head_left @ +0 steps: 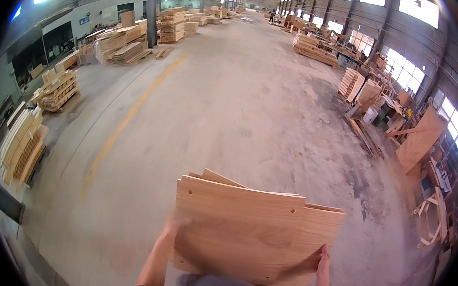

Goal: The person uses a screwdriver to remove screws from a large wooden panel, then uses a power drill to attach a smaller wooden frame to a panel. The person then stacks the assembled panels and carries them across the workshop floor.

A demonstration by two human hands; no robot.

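Note:
In front of my body I carry a fanned stack of flat wooden panels (240,222). The top panel is pale, with small round holes near its corners, and the edges of others stick out behind it and to the right. My left hand (177,223), blurred, grips the stack's left edge. At the lower right edge my right hand (323,258) is closed on the panels, its fingertips showing at the rim. Most of the lower panels are hidden under the top one.
A wide concrete floor (210,102) with a yellow line (131,115) stretches ahead. Timber stacks (24,144) and lumber piles (121,44) stand along the left, near a steel post (152,18). On the right are a leaning wooden board (422,137), a wooden frame (431,219) and a white bucket (369,115).

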